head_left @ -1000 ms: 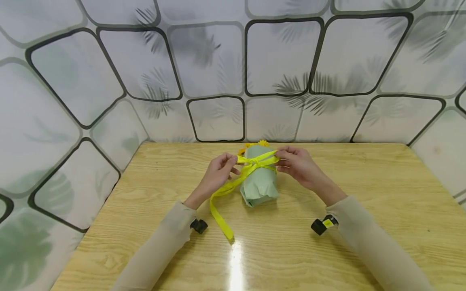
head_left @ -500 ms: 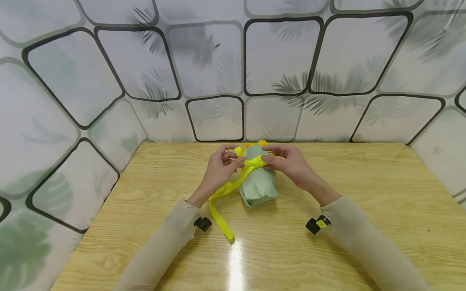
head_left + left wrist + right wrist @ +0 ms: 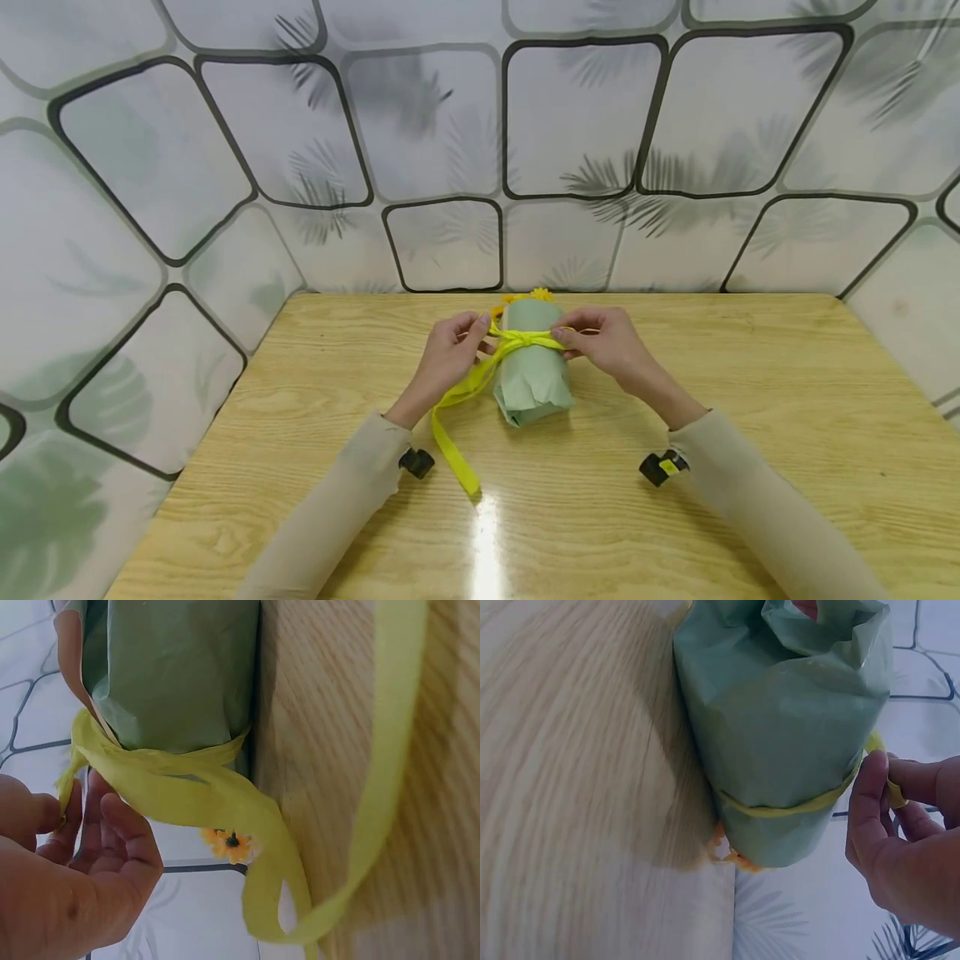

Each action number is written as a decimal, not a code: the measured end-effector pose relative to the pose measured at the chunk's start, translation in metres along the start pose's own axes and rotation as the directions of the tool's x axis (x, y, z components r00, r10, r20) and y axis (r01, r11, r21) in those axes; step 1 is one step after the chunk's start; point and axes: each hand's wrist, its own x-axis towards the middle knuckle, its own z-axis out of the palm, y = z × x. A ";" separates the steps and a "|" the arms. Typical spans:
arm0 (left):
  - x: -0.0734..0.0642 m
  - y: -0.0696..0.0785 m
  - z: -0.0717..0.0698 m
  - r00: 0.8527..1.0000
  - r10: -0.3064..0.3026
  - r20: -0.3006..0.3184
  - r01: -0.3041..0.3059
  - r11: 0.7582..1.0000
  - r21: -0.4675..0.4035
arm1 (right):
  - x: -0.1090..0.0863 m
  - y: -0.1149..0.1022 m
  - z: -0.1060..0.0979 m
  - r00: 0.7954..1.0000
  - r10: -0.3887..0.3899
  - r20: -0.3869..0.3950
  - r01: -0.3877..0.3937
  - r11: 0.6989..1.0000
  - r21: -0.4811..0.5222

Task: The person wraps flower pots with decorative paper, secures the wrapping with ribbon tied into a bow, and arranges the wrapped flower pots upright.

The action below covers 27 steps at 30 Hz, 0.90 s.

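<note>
A bouquet wrapped in pale green paper (image 3: 534, 379) lies on the table, with yellow-orange flowers (image 3: 541, 294) showing at its far end. Around its middle runs a yellow ribbon (image 3: 472, 385), knotted on top. My left hand (image 3: 448, 354) pinches the ribbon just left of the knot, between thumb and index finger. On the other side my right hand (image 3: 611, 342) pinches the ribbon's right part. The right wrist view shows the ribbon band (image 3: 780, 810) lying snug round the wrapping, with a short end poking out under the right fingers. A long ribbon tail (image 3: 390, 750) hangs down to the tabletop.
The wooden table (image 3: 300, 500) reaches up to a patterned wall covering (image 3: 442, 125) at the back and left. Small black devices (image 3: 417, 462) are strapped at both wrists. A bright reflection lies on the front of the tabletop.
Both hands first came in close to the knot, the ribbon bunching there, then drew apart sideways. The ribbon across the bouquet now looks straighter and tighter, its loops smaller. The bouquet stays in place.
</note>
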 end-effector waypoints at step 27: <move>0.000 0.002 -0.002 0.992 -0.087 0.095 0.113 0.944 -0.312 | -0.002 0.005 -0.010 0.981 0.057 0.184 -0.157 0.789 0.594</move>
